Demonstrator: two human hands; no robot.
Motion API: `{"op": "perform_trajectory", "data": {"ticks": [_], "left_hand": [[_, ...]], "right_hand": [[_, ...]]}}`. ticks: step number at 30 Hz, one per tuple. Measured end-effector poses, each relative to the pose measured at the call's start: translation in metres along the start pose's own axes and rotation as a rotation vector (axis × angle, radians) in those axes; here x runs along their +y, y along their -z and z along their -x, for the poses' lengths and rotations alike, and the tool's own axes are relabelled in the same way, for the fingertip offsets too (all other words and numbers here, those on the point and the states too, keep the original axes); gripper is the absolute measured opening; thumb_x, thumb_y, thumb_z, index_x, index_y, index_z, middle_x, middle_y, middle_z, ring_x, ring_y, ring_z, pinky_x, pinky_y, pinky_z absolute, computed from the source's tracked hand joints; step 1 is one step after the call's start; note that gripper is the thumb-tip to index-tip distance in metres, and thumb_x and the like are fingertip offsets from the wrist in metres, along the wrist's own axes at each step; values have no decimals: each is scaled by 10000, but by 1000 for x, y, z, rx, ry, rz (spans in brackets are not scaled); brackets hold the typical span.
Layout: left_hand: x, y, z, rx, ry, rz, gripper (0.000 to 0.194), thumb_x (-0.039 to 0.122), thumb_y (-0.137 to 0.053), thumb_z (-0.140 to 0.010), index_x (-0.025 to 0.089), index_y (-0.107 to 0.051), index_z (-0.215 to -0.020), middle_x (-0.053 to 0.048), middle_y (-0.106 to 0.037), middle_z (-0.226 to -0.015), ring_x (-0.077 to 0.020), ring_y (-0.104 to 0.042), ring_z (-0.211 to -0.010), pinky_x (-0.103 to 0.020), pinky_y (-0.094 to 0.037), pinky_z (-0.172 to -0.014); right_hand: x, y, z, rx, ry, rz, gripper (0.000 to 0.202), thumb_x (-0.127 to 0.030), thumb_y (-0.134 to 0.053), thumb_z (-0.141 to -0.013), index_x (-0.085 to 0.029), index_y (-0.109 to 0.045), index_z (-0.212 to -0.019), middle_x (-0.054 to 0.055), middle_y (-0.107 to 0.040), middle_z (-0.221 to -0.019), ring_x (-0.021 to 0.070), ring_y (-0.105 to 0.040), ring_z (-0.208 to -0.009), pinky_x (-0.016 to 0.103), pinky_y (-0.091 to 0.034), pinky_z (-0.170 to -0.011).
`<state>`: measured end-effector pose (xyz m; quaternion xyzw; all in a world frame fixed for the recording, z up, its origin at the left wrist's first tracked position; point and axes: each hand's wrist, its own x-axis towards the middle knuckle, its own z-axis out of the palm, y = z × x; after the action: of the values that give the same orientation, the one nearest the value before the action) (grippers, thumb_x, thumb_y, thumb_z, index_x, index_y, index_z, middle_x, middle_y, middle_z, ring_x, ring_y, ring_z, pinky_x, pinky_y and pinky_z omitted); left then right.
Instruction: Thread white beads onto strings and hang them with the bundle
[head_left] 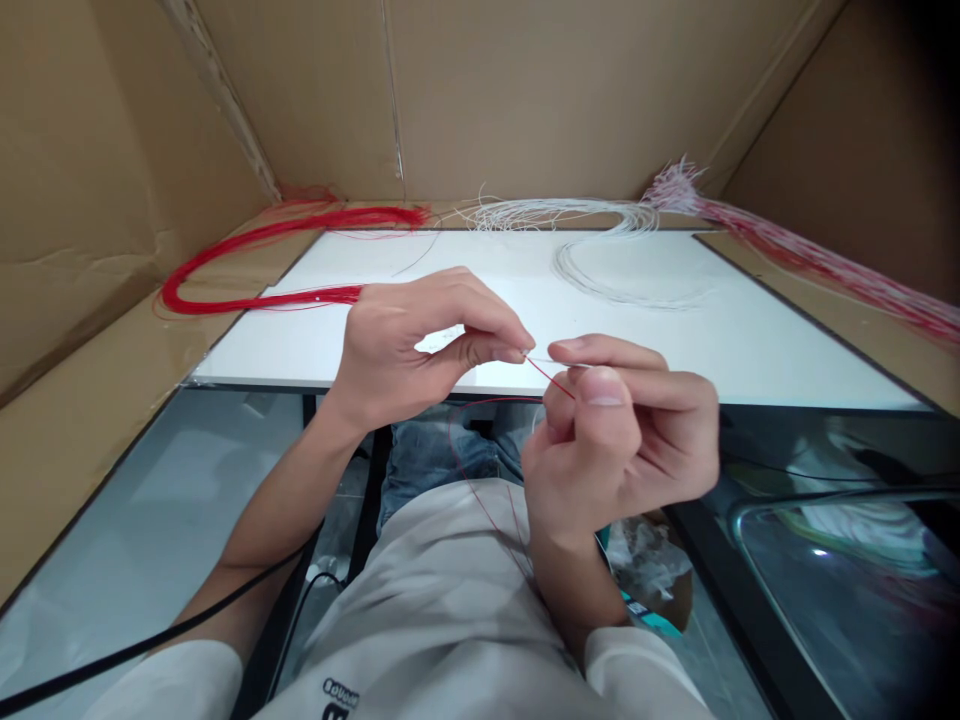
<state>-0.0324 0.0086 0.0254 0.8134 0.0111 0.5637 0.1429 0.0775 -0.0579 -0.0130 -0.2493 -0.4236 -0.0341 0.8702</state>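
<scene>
My left hand (390, 345) is closed in a pinch, thumb and forefinger pressed on the ends of a thin red wire (550, 378) and a thin white wire (541, 361). Both strands run a short way to my right hand (611, 440). There the fingers are closed too, with the red wire under the thumb and the white one by the forefinger. A loose length of the red wire loops down in front of my shirt. Whatever joins the two ends at the left fingertips is too small to make out.
A bundle of red wires (176, 285) curves at the left, partly behind my left hand. White wires (555, 212) lie along the back of the white board (465, 262). Red-and-white wires (810, 245) lie at the right. Cardboard walls (525, 100) stand around; a black cable (172, 632) crosses my left arm.
</scene>
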Motion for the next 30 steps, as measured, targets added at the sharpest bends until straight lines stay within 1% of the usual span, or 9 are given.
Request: {"op": "perform_trajectory", "data": {"ticks": [6,10,15,18,20,23,27,30], "left_hand": [[1,1,0,-8,-2,-16,94,215,-749,-963,255,-749,-877,20,-798,-803,-147,-765,-739,-301,-650,-687],[1,1,0,-5,-3,-15,92,220,-758,-957,251,-749,-870,18,-799,-801,-144,-762,-732,-297,-647,-684],[2,1,-1,-9,-7,0,95,176,-754,-952,237,-748,-881,14,-798,-808,-138,-756,-746,-294,-641,-692],[2,2,-1,-7,-1,-11,99,197,-755,-955,245,-746,-869,20,-797,-804,-141,-759,-738,-298,-645,-689],[2,2,-1,-8,3,-13,93,206,-756,-956,251,-747,-876,20,-797,-805,-145,-760,-737,-302,-647,-686],[2,2,0,-4,-3,-5,85,188,-759,-949,244,-749,-886,16,-797,-807,-144,-758,-740,-301,-642,-686],[1,3,-1,-6,0,-15,75,195,-777,-935,248,-751,-889,13,-799,-813,-144,-747,-727,-296,-629,-663],[1,4,-1,-15,3,-31,55,229,-792,-927,264,-756,-904,23,-802,-821,-139,-745,-724,-291,-628,-661]], "right_hand": [[-2,-1,0,-15,6,45,145,-124,-685,-926,-238,-673,-837,46,-759,-840,210,-739,-689,356,-589,-524],[-3,-2,-1,8,-2,68,170,-123,-697,-909,-261,-674,-813,38,-750,-776,231,-738,-704,362,-577,-495],[-3,-2,-2,5,11,71,171,-110,-690,-904,-244,-662,-801,32,-706,-714,219,-736,-727,313,-510,-439],[-3,-2,-1,-2,34,114,185,-131,-679,-932,-256,-637,-803,20,-673,-699,214,-731,-709,299,-461,-418],[-3,-2,-1,-4,24,131,197,-135,-675,-941,-258,-619,-797,17,-665,-702,218,-730,-704,297,-441,-415],[-2,-2,-1,-2,19,95,192,-118,-676,-926,-243,-618,-794,21,-689,-725,214,-737,-702,302,-479,-440],[0,0,-2,-30,46,74,167,-92,-642,-900,-232,-641,-811,-3,-746,-787,174,-739,-704,302,-562,-501],[-1,2,-3,-52,67,114,159,-118,-651,-921,-247,-637,-829,-11,-740,-790,167,-739,-705,305,-573,-516]]}}
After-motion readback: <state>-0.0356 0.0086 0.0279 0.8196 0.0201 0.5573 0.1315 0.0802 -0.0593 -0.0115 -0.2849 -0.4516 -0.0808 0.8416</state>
